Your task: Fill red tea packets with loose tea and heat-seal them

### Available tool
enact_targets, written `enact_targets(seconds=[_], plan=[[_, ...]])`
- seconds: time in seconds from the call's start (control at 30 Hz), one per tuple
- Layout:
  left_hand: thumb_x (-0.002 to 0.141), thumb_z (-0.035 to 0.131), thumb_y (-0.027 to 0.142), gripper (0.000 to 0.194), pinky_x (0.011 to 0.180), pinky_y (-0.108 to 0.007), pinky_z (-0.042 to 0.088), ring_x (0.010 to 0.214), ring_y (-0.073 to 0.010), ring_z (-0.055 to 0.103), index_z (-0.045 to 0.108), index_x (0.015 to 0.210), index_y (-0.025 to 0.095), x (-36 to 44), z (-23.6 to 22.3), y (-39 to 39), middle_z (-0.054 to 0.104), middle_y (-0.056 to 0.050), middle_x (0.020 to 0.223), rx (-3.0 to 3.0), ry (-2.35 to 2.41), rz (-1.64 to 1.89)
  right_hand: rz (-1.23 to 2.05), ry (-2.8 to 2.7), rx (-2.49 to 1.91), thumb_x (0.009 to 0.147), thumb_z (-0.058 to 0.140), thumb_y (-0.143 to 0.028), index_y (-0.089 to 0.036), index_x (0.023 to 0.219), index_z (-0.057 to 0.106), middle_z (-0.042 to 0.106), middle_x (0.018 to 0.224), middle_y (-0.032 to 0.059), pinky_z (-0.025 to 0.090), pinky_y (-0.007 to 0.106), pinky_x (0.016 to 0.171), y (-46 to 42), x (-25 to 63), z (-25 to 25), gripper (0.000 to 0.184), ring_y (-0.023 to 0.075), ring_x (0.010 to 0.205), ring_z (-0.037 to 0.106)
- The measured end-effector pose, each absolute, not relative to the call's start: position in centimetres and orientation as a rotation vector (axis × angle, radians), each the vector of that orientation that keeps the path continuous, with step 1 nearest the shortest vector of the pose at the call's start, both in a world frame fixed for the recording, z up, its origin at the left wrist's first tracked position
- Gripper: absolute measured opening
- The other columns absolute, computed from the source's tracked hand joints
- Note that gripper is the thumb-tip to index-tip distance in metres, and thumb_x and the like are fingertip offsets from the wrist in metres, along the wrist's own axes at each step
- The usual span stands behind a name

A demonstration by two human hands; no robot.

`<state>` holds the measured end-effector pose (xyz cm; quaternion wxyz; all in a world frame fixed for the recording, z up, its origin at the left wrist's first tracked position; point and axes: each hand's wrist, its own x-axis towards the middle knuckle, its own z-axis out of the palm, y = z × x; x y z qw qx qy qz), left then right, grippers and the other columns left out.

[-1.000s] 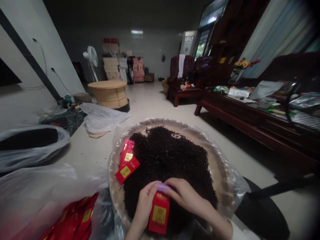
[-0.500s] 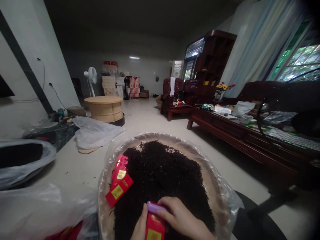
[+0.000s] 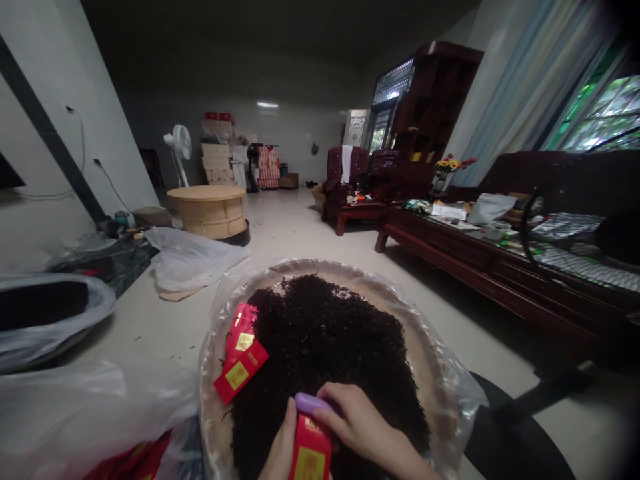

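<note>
My left hand (image 3: 281,445) is closed on the left side of a red tea packet (image 3: 311,445) with a gold panel, its lower end cut off by the frame. In my right hand (image 3: 357,420) is a small purple handheld bag sealer (image 3: 311,403), gripped between thumb and fingers and lying across the packet's top edge. Below both hands spreads a heap of dark tea leaves (image 3: 325,340) in a round, plastic-lined tray (image 3: 430,353). Two or more similar red packets (image 3: 241,372) overlap at the heap's left edge.
A clear plastic bag holding red packets (image 3: 133,460) lies at lower left. Beyond it stands another plastic-lined container of dark material (image 3: 43,303). A plastic sheet (image 3: 193,259), a round wicker table (image 3: 207,210), a dark wooden table (image 3: 465,257) and a black round base (image 3: 515,433) surround the tray.
The view has tilted up and the hands sit lower in it. The purple sealer has shifted left along the packet's top, its end now showing at the left corner.
</note>
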<state>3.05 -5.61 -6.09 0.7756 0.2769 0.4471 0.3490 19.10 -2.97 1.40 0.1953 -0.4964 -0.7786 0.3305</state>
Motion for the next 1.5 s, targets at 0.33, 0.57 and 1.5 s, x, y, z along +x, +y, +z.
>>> enact_targets(seconds=[0.33, 0.57, 1.5], plan=[[0.068, 0.029, 0.088, 0.089, 0.048, -0.028, 0.048, 0.049, -0.0224, 0.066, 0.069, 0.079, 0.009, 3.0, -5.3, -6.0, 0.066, -0.009, 0.048, 0.599, 1.01, 0.742, 0.898, -2.189, -1.37, 0.085, 0.057, -0.032, -0.018, 0.089, 0.068, 0.072, 0.081, 0.0035, 0.039, 0.021, 0.059, -3.0, 19.0, 1.2, 0.019, 0.0154, 0.068, 0.061], [0.068, 0.033, 0.087, 0.089, 0.042, -0.028, 0.045, 0.038, -0.0198, 0.06, 0.068, 0.084, 0.007, 3.4, -6.2, -6.1, 0.065, -0.01, 0.047, 0.531, 1.058, 0.77, 0.873, -2.21, -1.383, 0.083, 0.058, -0.032, -0.018, 0.088, 0.069, 0.072, 0.081, 0.0041, 0.041, 0.023, 0.061, -3.1, 18.8, 1.1, 0.018, 0.0165, 0.07, 0.062], [0.078, 0.043, 0.073, 0.066, 0.043, -0.028, 0.047, 0.043, -0.0203, 0.064, 0.062, 0.085, 0.01, 3.8, -5.2, -6.2, 0.069, -0.009, 0.057, 0.476, 0.989, 0.782, 0.892, -1.947, -1.208, 0.088, 0.056, -0.033, -0.019, 0.068, 0.065, 0.059, 0.069, 0.0019, 0.042, 0.027, 0.064, -3.2, 17.2, -1.2, 0.026, 0.0163, 0.069, 0.055]])
